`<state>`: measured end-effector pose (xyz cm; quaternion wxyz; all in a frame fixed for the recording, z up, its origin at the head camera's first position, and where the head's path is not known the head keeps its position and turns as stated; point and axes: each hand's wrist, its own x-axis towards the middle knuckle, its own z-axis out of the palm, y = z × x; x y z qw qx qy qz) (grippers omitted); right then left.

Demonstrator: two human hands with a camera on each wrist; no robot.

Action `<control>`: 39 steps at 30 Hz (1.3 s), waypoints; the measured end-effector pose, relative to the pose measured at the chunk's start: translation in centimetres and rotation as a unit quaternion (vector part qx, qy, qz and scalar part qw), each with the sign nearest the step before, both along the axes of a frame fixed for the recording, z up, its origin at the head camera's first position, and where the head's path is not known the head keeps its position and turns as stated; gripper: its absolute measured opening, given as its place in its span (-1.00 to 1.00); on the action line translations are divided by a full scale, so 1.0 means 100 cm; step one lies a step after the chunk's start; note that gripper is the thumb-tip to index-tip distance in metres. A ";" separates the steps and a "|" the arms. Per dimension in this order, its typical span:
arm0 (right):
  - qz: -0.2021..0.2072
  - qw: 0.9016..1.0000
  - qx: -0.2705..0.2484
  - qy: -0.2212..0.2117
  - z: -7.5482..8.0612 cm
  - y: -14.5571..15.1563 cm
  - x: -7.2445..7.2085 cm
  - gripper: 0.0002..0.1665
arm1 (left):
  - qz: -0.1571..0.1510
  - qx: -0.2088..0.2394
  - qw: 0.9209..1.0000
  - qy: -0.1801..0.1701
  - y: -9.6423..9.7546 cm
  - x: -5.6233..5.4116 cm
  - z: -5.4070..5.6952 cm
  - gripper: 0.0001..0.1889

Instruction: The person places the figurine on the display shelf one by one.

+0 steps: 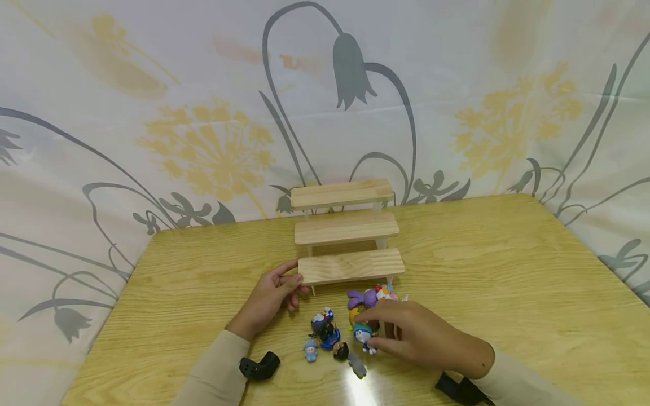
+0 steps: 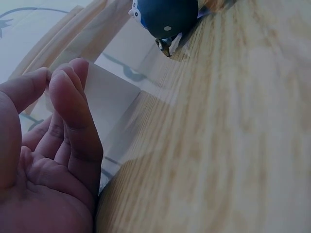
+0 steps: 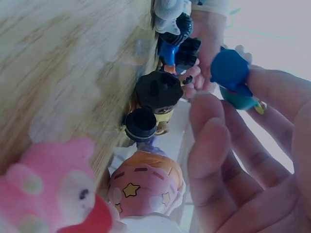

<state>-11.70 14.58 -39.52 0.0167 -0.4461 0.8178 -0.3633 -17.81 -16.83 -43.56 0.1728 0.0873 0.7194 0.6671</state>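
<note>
A three-tier wooden display stand [image 1: 350, 267] with pale supports stands at the back of the table. My left hand [image 1: 271, 294] pinches the left end of its lowest shelf between thumb and fingers. To the right, my right hand [image 1: 424, 337] is over a cluster of small figurines and pinches a figurine with a white face and teal hat [image 1: 363, 335]. From the right wrist view, the blue back of this figurine [image 3: 229, 72] shows at the thumb tip. Beside it lie a purple figurine [image 1: 363, 298] and a yellow one [image 1: 354, 317], partly covered by the hand.
Left of the right hand are a dark blue figurine [image 1: 319, 324], a pale blue one [image 1: 310, 351], a black-haired one [image 1: 341, 352] and a grey one [image 1: 358, 365]. A pink figurine [image 3: 53, 187] is close to the right wrist camera. Behind the table hangs a flower-patterned curtain [image 1: 218, 73].
</note>
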 end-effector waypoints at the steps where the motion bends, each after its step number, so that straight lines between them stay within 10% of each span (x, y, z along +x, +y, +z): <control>1: -0.001 1.000 -0.005 0.009 0.001 0.000 0.000 -0.58 | 0.000 0.002 1.000 -0.001 0.000 0.000 0.000 -0.30; 10: -0.046 0.996 -0.056 0.058 0.015 -0.002 -0.007 -0.50 | -0.001 -0.001 1.000 -0.001 0.002 -0.002 -0.001 -0.30; 39: -0.155 0.980 -0.018 0.126 0.074 -0.045 -0.093 -0.55 | 0.001 0.014 1.000 -0.001 -0.001 -0.002 -0.002 -0.32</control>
